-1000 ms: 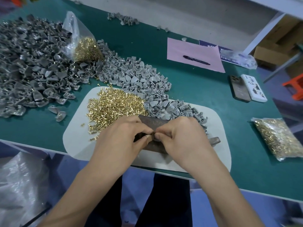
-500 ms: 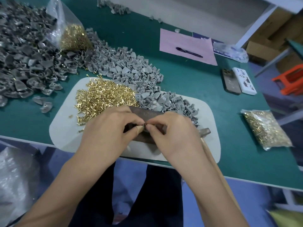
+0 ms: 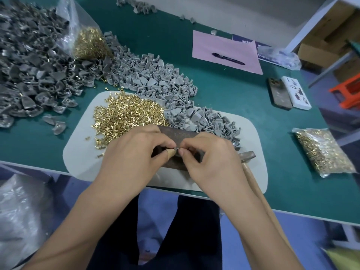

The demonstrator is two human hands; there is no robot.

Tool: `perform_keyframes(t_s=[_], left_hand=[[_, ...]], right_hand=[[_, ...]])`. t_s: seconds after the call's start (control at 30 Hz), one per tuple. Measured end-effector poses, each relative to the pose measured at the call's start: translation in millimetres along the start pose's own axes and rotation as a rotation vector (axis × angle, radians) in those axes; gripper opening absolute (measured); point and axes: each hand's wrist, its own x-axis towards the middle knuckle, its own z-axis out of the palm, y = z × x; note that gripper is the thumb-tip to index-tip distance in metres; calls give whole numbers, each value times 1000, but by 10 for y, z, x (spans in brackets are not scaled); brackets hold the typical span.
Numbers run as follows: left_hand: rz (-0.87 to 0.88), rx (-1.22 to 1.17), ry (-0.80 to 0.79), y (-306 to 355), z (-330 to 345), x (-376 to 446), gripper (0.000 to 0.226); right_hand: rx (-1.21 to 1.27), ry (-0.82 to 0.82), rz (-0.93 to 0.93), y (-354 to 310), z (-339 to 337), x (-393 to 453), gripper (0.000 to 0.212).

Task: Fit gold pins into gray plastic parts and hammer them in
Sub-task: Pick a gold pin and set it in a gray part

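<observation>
both hands met over a dark metal block (image 3: 176, 136) lying on a pale mat (image 3: 81, 158) at the near edge of a green table (image 3: 224, 88). the left hand (image 3: 134, 154) had its fingers curled, thumb and forefinger pinched on a small gray part (image 3: 176, 149) held just above the block; a tan bandage wrapped the tip of that thumb. the right hand (image 3: 210, 160) faced it, fingers curled too, thumb and forefinger pinched at the same spot, touching the part from the other side. whether a pin sat between the right fingertips was too small to tell.

a heap of loose gold pins (image 3: 128, 114) lay on the far left of the mat, just beyond the left hand, with a few strays spilled toward the mat's left edge. a pile of light gray parts (image 3: 159, 84) ran from the table onto the mat's far right, touching the pin heap and reaching the block. a larger, darker pile of gray parts (image 3: 29, 65) covered the table's far left, with a clear bag of gold pins (image 3: 89, 43) lying open against it.

a hammer (image 3: 248, 155) lay just right of the right hand, its metal head on the mat and its wooden handle running back under the right forearm. another sealed bag of pins (image 3: 323, 152) lay well to the right. farther back were a pink sheet (image 3: 220, 45) with a black pen (image 3: 228, 58) on it, and two phones (image 3: 288, 93) side by side
</observation>
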Motion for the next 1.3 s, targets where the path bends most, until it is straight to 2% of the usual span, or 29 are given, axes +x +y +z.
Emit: perform_keyframes(t_s=[0.17,0.37,0.6,0.73,0.9,0.97,1.03,1.1,1.13,1.23,1.3], left_hand=[[9,-19,5,-3,2,-6,9],[41,-32,-12,-19,25,12,15],[44,-166,7,-36,64,-55,15],[22,-168,23,-20,87,-52,12],[28,-75,57,38,64,-73,10],[46,-77,41,64,70,-66,8],[58,-104,21,78,100,-61,7],[68,-120,7,114,139,-56,6],[71,-111,5,142,153,-51,6],[76,-53,18,222,178,-31,5],[71,-32,17,248,187,-11,4]], right_hand=[[-46,-8,-3,-38,-32,-7,10],[-286,-71,-15,-152,-92,93,16],[-322,-49,3,-180,-127,51,18],[-388,-55,-16,-201,-111,60,18],[-303,-29,-22,-73,-96,0,18],[-156,54,33,56,-95,-84,17],[-41,242,149,247,-98,-224,17],[-29,400,321,463,-100,-396,17],[-56,428,407,562,-98,-477,19],[-192,300,574,786,-58,-672,37],[-194,227,582,874,-40,-718,34]])
